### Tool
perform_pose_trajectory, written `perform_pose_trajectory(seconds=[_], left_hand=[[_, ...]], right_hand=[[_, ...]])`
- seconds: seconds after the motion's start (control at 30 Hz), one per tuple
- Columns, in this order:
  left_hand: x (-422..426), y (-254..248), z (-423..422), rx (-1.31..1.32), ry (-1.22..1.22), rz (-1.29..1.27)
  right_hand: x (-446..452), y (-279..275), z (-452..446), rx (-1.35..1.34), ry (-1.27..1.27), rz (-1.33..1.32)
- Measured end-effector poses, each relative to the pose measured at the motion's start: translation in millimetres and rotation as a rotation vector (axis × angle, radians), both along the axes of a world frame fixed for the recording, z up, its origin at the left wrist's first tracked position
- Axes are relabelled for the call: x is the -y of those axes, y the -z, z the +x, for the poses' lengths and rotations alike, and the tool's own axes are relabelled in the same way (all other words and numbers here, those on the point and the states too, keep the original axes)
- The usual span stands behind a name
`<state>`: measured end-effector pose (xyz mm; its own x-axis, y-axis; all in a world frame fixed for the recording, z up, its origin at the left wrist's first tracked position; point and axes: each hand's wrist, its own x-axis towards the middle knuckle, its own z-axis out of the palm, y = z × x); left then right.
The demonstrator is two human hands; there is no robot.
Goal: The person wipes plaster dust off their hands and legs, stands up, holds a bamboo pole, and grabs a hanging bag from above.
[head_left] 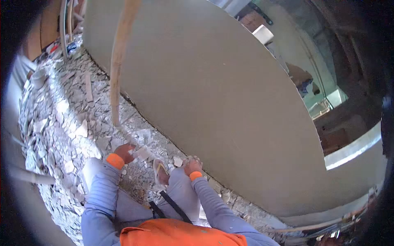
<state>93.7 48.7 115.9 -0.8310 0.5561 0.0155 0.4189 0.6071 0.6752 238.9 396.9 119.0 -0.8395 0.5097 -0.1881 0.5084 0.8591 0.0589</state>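
My left hand [124,153], with an orange cuff at its wrist, is over the rubble beside my bent knee. Its fingers are curled and partly hidden, and whether they hold anything is unclear. My right hand [192,165] rests at my other knee, close to the bottom edge of the smooth grey wall [213,90]. Its fingers look bent over the knee, too small to make out clearly. Between the hands, a foot in a sandal [161,172] stands on the broken pieces.
A wooden pole [117,69] stands upright in front of the wall. Rubble [53,123] covers the ground at left. A bucket [38,78] stands at the far left, and a pipe [33,176] juts in below it. An opening shows beyond the wall's upper right edge.
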Motion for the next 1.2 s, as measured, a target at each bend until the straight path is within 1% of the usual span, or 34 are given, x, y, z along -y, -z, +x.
perform_pose_trajectory(seconds=[0.03,0.07,0.17,0.27,0.37,0.43,0.47,0.57,0.6,0.67,0.7,0.73,0.83,0.87,0.9,0.93,0.97,1.0,1.03,1.1,1.17,1.2], left_hand=[[0,3,-2,-0.029,0.023,0.014],[3,5,-3,0.042,0.035,0.075],[0,-10,-4,-0.043,0.054,0.030],[2,-19,-5,0.034,0.052,-0.002],[5,-25,-6,0.128,0.056,0.052],[4,-16,-6,0.019,0.057,0.076],[3,-11,-6,-0.038,0.061,0.085],[3,-20,-3,0.004,0.012,0.078],[5,-20,-5,-0.002,0.026,0.070],[5,-16,-9,-0.067,0.036,0.167],[8,-20,-11,-0.100,0.040,0.212],[9,-35,-9,-0.199,0.033,0.234],[20,-27,-25,-0.139,-0.128,0.290],[22,-73,-16,-0.186,-0.127,0.331],[31,-99,-15,-0.188,-0.132,0.263],[38,-119,-14,-0.188,-0.136,0.199],[43,-129,-14,-0.185,-0.142,0.137],[61,-95,-31,-0.055,-0.136,0.343],[78,-85,-38,-0.077,-0.180,0.373],[104,-73,-39,-0.108,-0.271,0.435],[135,-89,-11,-0.123,-0.505,0.444],[154,-72,-8,-0.255,-0.508,0.344]], right_hand=[[0,0,-1,0.003,0.003,-0.001],[1,0,-2,-0.006,0.001,-0.004],[-2,3,-3,-0.004,0.007,-0.012],[0,-4,-3,0.037,0.003,-0.009],[1,-4,-3,0.012,-0.007,-0.009],[11,-20,-1,-0.011,0.003,-0.034],[9,-18,-2,-0.001,0.012,-0.051],[5,-18,-5,0.059,0.031,-0.103],[11,-33,-4,0.104,0.030,-0.115],[20,-57,-2,0.150,0.042,-0.149],[22,-65,-2,0.153,0.055,-0.170],[23,-69,-3,0.158,0.065,-0.192],[12,-39,-1,0.073,0.045,-0.125],[9,-32,-1,0.046,0.038,-0.130],[6,-26,0,0.021,0.033,-0.132],[7,-26,0,-0.003,0.030,-0.131],[8,-27,0,0.034,0.044,-0.156],[11,-39,-1,0.072,0.056,-0.178],[15,-52,-2,0.113,0.067,-0.197],[20,-76,-4,0.110,0.062,-0.214],[24,-74,-1,0.093,0.052,-0.215],[22,-68,-2,0.076,0.048,-0.202]])
